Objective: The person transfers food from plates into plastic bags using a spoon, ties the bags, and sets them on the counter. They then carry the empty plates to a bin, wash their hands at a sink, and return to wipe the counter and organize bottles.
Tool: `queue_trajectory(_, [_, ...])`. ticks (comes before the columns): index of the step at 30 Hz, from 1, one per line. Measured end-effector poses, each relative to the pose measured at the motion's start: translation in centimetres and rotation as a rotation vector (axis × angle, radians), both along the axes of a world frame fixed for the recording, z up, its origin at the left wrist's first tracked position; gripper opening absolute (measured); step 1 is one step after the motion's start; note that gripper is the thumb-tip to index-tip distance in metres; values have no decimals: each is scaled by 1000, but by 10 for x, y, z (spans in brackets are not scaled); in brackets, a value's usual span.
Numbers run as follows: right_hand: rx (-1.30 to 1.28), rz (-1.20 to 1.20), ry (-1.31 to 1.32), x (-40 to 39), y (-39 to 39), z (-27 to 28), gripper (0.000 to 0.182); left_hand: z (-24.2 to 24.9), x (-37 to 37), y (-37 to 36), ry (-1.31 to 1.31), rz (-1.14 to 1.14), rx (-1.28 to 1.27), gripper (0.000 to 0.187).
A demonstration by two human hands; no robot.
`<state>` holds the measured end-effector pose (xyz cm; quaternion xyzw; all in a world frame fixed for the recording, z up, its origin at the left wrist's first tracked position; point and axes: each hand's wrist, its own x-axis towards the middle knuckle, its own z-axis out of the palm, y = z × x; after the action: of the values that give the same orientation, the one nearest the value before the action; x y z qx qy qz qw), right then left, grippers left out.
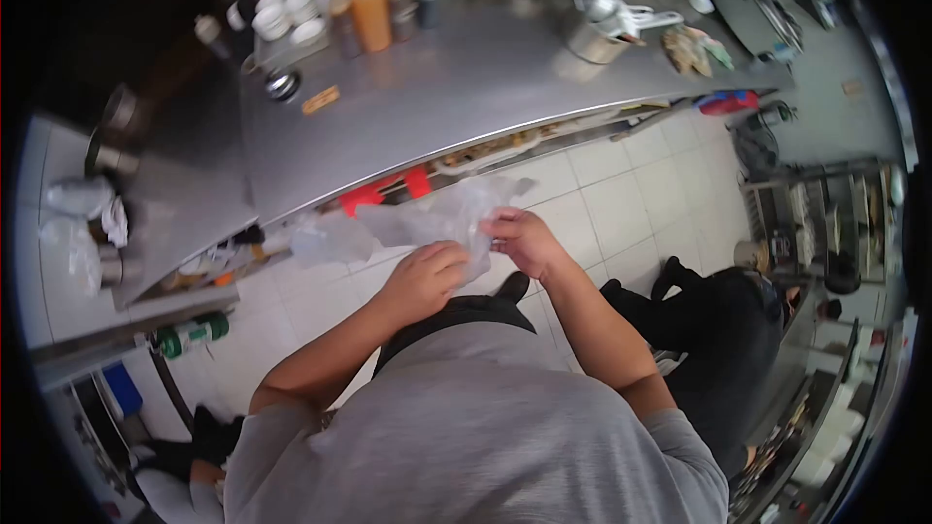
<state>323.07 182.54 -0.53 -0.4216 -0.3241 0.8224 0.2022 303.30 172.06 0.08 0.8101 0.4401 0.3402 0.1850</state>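
Observation:
A thin, see-through plastic bag (417, 218) is stretched out in front of my body, below the front edge of the steel counter (408, 87). My left hand (425, 279) is closed on the bag's near side, its fingers curled together. Close by on the right, my right hand (524, 241) pinches the bag between thumb and fingers. The bag's loose part spreads to the left and looks crumpled and slightly blurred.
Bottles (371, 16), white cups (296, 8) and a metal pot (592, 41) stand along the counter's back. A person in black (718, 349) bends at the right; another person (180, 485) is at the lower left. Pale floor tiles (621, 204) lie beyond my hands.

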Motion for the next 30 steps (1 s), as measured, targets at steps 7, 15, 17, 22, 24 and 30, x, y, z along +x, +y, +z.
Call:
queue_trajectory(7, [393, -376, -227, 171, 0, 29, 16, 12, 150, 68, -305, 15, -707, 31])
queue_trajectory(15, [641, -269, -1260, 394, -9, 38, 33, 11, 289, 166, 14, 168, -484, 32])
queue_trajectory(17, [587, -501, -1192, 440, -2, 17, 26, 6, 298, 176, 35, 120, -458, 42])
queue_trajectory(22, [432, -695, -429, 419, 54, 28, 19, 49, 367, 186, -83, -120, -297, 80])
queue_trajectory(24, [420, -518, -199, 399, 80, 58, 21, 79, 401, 201, -154, -130, -342, 89])
queue_trajectory(30, [100, -436, 348, 442, 189, 118, 23, 14, 370, 359, -133, 240, -380, 95])
